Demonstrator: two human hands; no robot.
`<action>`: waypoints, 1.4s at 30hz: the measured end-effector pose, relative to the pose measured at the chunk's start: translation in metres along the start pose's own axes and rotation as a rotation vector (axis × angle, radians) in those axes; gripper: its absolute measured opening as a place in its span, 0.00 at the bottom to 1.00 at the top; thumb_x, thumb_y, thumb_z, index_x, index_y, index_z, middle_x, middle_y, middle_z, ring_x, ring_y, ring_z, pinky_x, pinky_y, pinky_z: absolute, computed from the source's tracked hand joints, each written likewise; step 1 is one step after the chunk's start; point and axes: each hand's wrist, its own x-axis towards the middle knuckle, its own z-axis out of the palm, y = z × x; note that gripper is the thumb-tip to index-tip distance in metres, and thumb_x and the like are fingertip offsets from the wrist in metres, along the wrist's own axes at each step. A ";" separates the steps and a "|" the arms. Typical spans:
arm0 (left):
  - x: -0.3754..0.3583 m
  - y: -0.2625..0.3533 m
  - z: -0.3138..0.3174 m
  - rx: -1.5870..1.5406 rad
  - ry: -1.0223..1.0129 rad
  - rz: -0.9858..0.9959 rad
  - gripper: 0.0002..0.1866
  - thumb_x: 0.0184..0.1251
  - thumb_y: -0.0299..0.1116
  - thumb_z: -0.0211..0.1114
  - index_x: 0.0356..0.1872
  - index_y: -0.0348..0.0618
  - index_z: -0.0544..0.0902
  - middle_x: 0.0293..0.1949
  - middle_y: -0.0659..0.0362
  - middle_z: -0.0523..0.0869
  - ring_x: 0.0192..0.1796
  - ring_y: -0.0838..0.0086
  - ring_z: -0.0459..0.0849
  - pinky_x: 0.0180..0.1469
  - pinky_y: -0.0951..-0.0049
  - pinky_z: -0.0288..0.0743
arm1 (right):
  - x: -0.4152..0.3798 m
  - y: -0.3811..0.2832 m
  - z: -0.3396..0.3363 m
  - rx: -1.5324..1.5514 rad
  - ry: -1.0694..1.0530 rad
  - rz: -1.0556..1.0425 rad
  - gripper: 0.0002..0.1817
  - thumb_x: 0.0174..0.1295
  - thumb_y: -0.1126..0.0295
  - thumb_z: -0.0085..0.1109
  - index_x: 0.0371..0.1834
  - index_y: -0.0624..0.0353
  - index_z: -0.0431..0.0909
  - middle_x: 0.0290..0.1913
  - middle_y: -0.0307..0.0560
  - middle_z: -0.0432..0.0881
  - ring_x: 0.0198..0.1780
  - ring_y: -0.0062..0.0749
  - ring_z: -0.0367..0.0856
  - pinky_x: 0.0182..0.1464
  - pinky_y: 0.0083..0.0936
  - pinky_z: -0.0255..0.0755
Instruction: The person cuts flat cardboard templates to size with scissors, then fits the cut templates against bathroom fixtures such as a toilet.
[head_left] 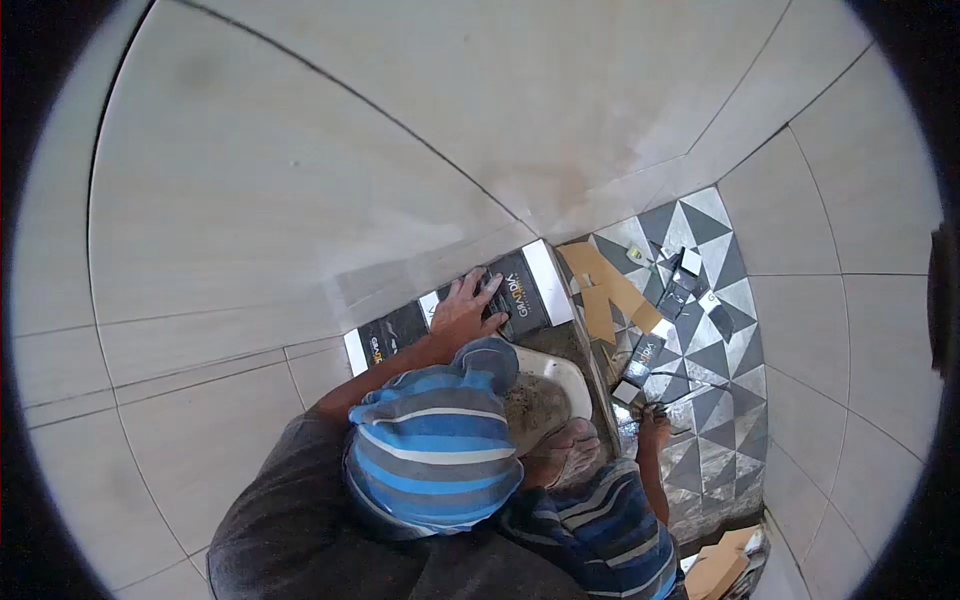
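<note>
My left hand (462, 308) lies with its fingers spread on a black and white cardboard sheet (520, 296) printed with "GRADDIA"-like lettering, beside the wall. On the right, my right hand (654, 430) reaches down to the patterned floor, its fingers closed round a small dark thing with a thin black cable (690, 377); the thing itself is too small to make out. Between the hands is a dirty white-rimmed basin (575, 378), with my bare foot (575, 448) at its edge. My knees are in blue striped shorts (435, 450).
Brown cardboard strips (610, 285) lie on the grey and white triangle-patterned floor (712, 400), near a black box piece (645, 358) and a dark object (680, 284). More cardboard (722, 565) is at the bottom right. Large beige wall tiles (300, 200) stand close on both sides.
</note>
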 end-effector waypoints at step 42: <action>-0.168 -0.155 0.049 -0.434 -0.044 -1.210 0.59 0.66 0.73 0.63 0.85 0.40 0.54 0.74 0.28 0.67 0.79 0.35 0.65 0.79 0.41 0.61 | -0.199 -0.378 0.033 -0.443 -0.015 -1.530 0.40 0.72 0.33 0.54 0.77 0.48 0.74 0.86 0.60 0.54 0.87 0.63 0.47 0.81 0.74 0.43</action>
